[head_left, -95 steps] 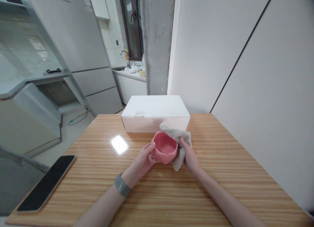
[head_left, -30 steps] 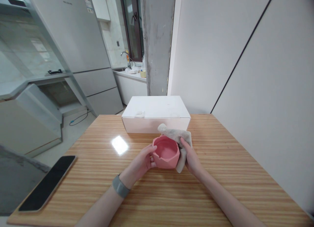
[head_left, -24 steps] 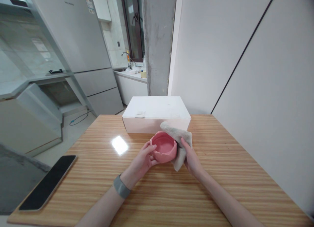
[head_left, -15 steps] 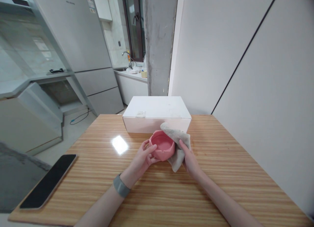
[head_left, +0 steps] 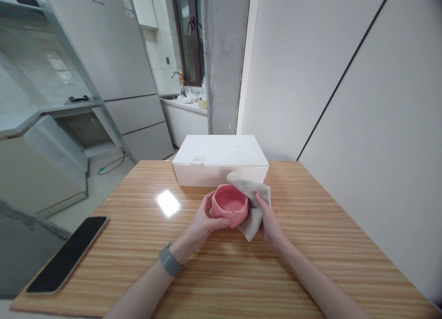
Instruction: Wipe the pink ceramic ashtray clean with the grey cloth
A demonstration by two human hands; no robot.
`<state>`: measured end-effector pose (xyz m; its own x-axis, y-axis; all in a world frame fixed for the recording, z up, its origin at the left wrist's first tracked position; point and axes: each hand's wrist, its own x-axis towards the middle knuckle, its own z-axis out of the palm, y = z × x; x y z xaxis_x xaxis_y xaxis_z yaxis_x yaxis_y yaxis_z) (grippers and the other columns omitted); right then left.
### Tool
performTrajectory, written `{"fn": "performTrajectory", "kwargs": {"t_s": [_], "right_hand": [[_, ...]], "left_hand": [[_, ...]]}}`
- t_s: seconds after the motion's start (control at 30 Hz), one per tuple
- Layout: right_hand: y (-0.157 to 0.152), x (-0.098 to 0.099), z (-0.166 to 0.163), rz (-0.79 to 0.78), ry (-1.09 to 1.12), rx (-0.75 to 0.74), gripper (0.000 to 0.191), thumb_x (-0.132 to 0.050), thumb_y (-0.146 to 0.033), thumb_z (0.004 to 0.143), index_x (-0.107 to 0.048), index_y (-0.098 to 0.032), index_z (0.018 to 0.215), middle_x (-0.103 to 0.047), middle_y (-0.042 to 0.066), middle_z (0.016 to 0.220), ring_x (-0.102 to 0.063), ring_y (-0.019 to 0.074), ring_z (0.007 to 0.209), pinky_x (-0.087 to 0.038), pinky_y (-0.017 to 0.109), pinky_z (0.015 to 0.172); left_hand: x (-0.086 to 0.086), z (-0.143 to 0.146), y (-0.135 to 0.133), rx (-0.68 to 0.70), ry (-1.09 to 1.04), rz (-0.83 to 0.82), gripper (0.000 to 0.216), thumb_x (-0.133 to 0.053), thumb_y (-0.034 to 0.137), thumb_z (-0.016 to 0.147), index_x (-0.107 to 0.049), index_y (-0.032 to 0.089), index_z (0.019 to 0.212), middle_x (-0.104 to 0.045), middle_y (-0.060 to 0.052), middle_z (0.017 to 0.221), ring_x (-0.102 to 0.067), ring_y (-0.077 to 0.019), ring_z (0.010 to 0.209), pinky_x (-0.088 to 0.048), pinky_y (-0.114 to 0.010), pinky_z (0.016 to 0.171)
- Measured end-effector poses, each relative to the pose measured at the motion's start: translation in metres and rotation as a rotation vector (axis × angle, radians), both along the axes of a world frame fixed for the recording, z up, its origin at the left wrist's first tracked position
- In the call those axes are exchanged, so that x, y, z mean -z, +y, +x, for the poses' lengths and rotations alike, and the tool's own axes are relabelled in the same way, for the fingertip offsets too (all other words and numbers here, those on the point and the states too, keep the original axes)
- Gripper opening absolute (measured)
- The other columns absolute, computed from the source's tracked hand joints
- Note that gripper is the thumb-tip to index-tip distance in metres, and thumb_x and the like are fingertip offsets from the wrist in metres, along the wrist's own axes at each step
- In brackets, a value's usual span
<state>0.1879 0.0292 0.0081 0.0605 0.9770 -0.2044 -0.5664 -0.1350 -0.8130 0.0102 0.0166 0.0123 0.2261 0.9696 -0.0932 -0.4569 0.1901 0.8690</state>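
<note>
A pink ashtray (head_left: 230, 205) with notches in its rim is held up over the wooden table, its hollow facing up and toward me. Around its left side wraps my left hand (head_left: 209, 220), thumb along the front wall and fingers behind. My right hand (head_left: 269, 220) is closed on a grey cloth (head_left: 253, 199), thumb on top. The cloth lies against the ashtray's right side; one corner sticks up over the far rim and another hangs below. The fingers of my right hand are mostly hidden behind the cloth.
Behind the ashtray, a white box (head_left: 221, 159) stands at the table's far edge. A dark-screened phone (head_left: 69, 254) lies at the left edge of the wooden table (head_left: 311, 263). A white wall (head_left: 362, 125) runs along the right; a fridge (head_left: 103, 47) and sink counter are beyond.
My left thumb has shifted from the ashtray's rim down to its front wall. The ashtray has turned a little, and both it and the cloth have moved slightly right.
</note>
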Motion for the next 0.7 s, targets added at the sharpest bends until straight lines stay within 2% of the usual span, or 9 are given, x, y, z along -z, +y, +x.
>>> {"fn": "performTrajectory", "kwargs": {"t_s": [0.13,0.23,0.37,0.47,0.57,0.7], "right_hand": [[-0.001,0.001,-0.003,0.018,0.000,-0.013,0.038,-0.075,-0.049,0.071,-0.074,-0.023,0.099,-0.076,0.004,0.110,-0.061,0.0299,0.119,-0.047,0.040,0.103],[-0.003,0.003,-0.005,0.025,0.007,-0.025,0.038,-0.075,-0.047,0.072,-0.073,-0.023,0.101,-0.073,0.003,0.116,-0.057,0.0283,0.124,-0.043,0.039,0.108],[-0.004,0.002,-0.005,0.023,0.032,-0.027,0.040,-0.076,-0.047,0.071,-0.072,-0.023,0.103,-0.073,0.003,0.117,-0.056,0.0284,0.125,-0.042,0.040,0.108],[-0.003,-0.001,-0.003,0.017,0.068,-0.019,0.039,-0.073,-0.048,0.073,-0.072,-0.022,0.102,-0.076,0.005,0.108,-0.059,0.0293,0.122,-0.045,0.041,0.105],[-0.004,-0.006,-0.002,-0.046,0.108,-0.003,0.040,-0.071,-0.050,0.074,-0.072,-0.021,0.102,-0.078,0.006,0.102,-0.064,0.0308,0.115,-0.048,0.043,0.101],[-0.007,-0.013,-0.004,-0.087,0.167,-0.041,0.039,-0.065,-0.050,0.079,-0.072,-0.021,0.103,-0.078,0.006,0.103,-0.065,0.0309,0.112,-0.049,0.045,0.100]], "left_hand": [[0.000,0.001,0.001,-0.061,0.039,-0.011,0.085,-0.087,0.015,0.048,-0.053,0.022,0.125,-0.057,-0.013,0.131,-0.058,-0.0334,0.113,-0.056,-0.039,0.078],[-0.001,0.001,0.000,-0.133,0.024,-0.028,0.074,-0.087,0.019,0.052,-0.055,0.020,0.119,-0.057,-0.014,0.128,-0.061,-0.0294,0.106,-0.057,-0.037,0.074],[0.001,-0.001,0.000,-0.140,-0.025,-0.033,0.064,-0.085,0.020,0.058,-0.056,0.017,0.115,-0.062,-0.013,0.120,-0.063,-0.0233,0.097,-0.056,-0.030,0.070],[0.003,-0.004,0.002,-0.083,-0.125,-0.045,0.054,-0.081,0.025,0.067,-0.058,0.016,0.116,-0.066,-0.012,0.115,-0.065,-0.0209,0.093,-0.055,-0.028,0.070],[0.001,-0.007,0.003,0.036,-0.266,-0.143,0.049,-0.068,0.044,0.080,-0.060,0.016,0.119,-0.070,-0.011,0.111,-0.068,-0.0233,0.092,-0.056,-0.032,0.074],[-0.003,-0.006,0.000,0.223,-0.392,-0.198,0.067,-0.048,0.066,0.084,-0.057,0.015,0.127,-0.070,-0.015,0.114,-0.068,-0.0328,0.100,-0.053,-0.042,0.085]]}}
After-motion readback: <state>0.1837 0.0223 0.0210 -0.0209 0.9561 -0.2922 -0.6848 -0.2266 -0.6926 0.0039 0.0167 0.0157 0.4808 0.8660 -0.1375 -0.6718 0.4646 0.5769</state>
